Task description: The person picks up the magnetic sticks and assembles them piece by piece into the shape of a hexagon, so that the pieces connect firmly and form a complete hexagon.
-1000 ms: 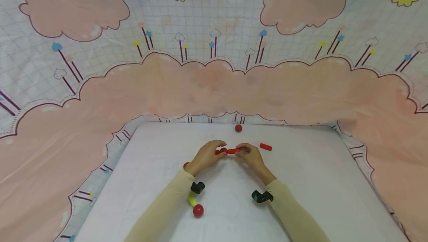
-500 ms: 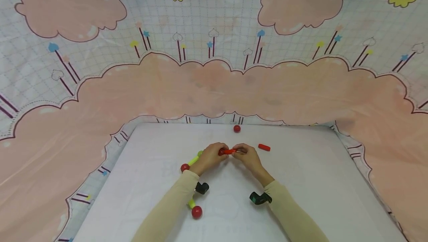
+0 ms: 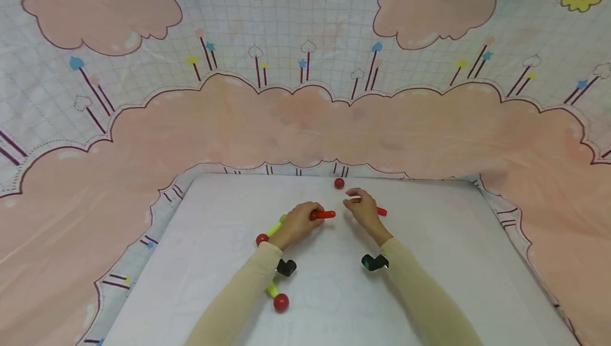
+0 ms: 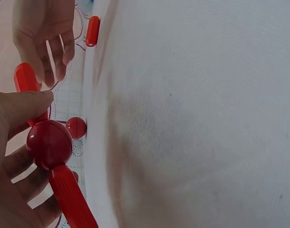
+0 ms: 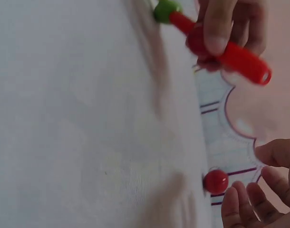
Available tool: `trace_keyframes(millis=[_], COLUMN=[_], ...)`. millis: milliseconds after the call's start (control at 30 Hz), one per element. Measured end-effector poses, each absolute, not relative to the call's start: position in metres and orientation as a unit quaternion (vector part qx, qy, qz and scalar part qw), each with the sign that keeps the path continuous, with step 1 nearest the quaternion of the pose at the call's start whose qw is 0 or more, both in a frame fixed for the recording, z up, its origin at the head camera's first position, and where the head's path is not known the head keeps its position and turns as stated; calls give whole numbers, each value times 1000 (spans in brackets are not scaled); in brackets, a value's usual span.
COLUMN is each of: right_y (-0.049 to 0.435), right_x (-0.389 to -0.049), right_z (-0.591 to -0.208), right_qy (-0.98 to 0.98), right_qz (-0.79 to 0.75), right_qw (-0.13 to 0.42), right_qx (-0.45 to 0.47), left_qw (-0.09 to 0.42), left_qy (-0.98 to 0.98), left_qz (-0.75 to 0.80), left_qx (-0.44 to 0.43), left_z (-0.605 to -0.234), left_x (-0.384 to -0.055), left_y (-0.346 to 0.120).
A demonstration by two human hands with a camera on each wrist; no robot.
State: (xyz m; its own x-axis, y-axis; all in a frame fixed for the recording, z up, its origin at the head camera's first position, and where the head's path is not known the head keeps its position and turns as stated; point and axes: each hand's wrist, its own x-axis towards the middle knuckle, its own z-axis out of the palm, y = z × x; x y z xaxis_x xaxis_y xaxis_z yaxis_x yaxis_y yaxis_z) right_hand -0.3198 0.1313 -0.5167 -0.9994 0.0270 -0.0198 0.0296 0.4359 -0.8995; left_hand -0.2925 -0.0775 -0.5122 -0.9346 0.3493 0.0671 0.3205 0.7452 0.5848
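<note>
My left hand (image 3: 297,224) grips a joined piece: a dark red ball (image 4: 50,145) with a red rod on either side, roughly in line. One red rod (image 3: 326,214) sticks out to the right beyond its fingertips. In the left wrist view the thumb lies across the other rod's near part. My right hand (image 3: 365,213) is apart from the piece, above the table, with loosely bent fingers holding nothing. Past its fingertips a loose red ball (image 3: 339,183) sits near the table's far edge. A single red rod (image 3: 382,211) lies just right of it, partly hidden by the hand.
By the left forearm lies a yellow-green rod (image 3: 274,229) between a red ball (image 3: 261,239) and a green ball (image 3: 283,218). Nearer, another red ball (image 3: 281,302) joins a yellow-green rod (image 3: 272,289), partly behind the sleeve. A patterned cloth hangs behind the white table (image 3: 429,261).
My right hand has let go of the red rod and moved right and away toward the far side. The left hand keeps holding the ball-and-rods piece, nearly in place.
</note>
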Motion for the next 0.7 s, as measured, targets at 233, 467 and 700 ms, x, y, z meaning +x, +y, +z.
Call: trace_keyframes(millis=[233, 467, 700], right_y=[128, 119, 116], right_x=[-353, -378, -394], right_z=[-519, -519, -523], right_qy=[876, 903, 911], right_qz=[-483, -429, -407], right_qw=[-2, 29, 58], right_qx=[11, -5, -17], left_qw=[31, 14, 34], left_qy=[934, 934, 932], left_qz=[310, 306, 314], left_qx=[175, 182, 179], left_z=[-511, -512, -512], left_x=[-294, -295, -292], left_y=[-78, -80, -79])
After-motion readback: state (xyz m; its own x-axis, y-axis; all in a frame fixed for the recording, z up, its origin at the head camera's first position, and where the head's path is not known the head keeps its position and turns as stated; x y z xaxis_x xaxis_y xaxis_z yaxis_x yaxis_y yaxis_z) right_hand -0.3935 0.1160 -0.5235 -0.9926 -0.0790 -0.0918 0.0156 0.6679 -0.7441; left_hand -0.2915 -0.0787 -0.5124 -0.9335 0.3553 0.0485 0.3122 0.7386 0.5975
